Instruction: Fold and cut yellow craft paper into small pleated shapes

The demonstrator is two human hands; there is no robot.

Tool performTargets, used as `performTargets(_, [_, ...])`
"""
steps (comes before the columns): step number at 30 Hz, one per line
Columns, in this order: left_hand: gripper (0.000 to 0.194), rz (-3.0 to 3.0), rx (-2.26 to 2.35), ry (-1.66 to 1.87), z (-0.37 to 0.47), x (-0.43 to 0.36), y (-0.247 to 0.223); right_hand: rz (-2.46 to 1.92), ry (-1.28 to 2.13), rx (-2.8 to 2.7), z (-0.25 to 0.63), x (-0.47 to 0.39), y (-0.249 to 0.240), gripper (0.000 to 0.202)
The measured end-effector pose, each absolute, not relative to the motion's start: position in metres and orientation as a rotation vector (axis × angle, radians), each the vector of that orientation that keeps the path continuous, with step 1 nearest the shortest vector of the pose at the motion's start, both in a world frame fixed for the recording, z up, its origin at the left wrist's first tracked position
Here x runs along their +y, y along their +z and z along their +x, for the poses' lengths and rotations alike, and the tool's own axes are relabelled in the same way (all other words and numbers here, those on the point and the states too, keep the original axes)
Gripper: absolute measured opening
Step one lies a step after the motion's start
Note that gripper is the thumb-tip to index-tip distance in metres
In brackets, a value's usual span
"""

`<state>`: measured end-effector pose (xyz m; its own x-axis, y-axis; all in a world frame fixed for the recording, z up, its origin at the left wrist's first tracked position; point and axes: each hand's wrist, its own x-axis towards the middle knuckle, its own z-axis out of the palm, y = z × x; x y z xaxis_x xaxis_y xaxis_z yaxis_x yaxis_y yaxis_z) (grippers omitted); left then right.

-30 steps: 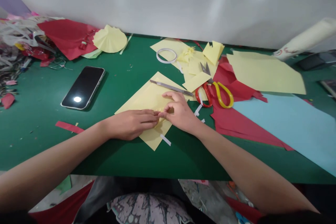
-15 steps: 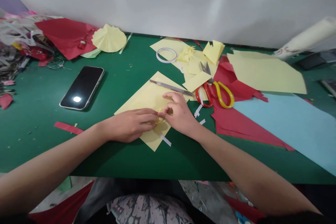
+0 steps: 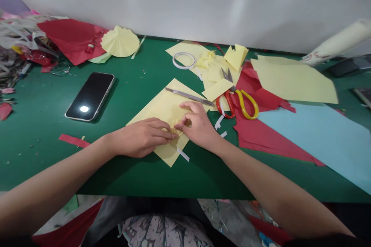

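Over a yellow paper sheet on the green table, both my hands meet at a small folded yellow paper piece, mostly covered by fingers. My left hand lies low from the left, its fingertips pressed together on the piece. From the right, my right hand pinches the piece between thumb and forefinger, the other fingers curled above. Just beyond them, a thin metal blade tool rests across the sheet. A narrow white strip sticks out at the sheet's lower right edge.
Scissors with red and yellow handles lie right of the sheet, beside red paper and light blue paper. A white tape ring is farther back. A phone lies left, near a pleated yellow fan.
My left fingertips have shifted slightly down and toward me on the small yellow piece, baring a bit more of it. My right hand keeps its pinch nearly in place.
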<state>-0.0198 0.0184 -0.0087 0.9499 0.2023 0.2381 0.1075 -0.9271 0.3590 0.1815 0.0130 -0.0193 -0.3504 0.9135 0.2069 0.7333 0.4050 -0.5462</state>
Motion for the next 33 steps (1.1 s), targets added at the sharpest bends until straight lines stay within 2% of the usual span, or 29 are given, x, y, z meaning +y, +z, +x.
performTargets(10, [0.02, 2.646, 0.058, 0.625, -0.022, 0.013, -0.008, -1.45, 0.558, -2.17, 0.182, 0.013, -0.018, 0.024])
performTargets(15, [0.024, 2.692, 0.29, 0.806, -0.017, 0.009, -0.013, -1.423, 0.55, -2.188, 0.183, 0.013, -0.02, 0.028])
performTargets(18, [0.031, 2.784, 0.435, 0.683, -0.015, 0.007, -0.015, -1.393, 0.536, -2.2, 0.184, 0.013, -0.02, 0.033])
performTargets(24, [0.024, 2.881, 0.416, 0.407, -0.017, 0.008, -0.009, -1.393, 0.533, -2.203, 0.183, 0.013, -0.019, 0.036])
performTargets(33, [0.027, 2.896, 0.277, 0.445, -0.013, 0.003, -0.01, -1.414, 0.524, -2.206, 0.181, 0.013, -0.016, 0.025])
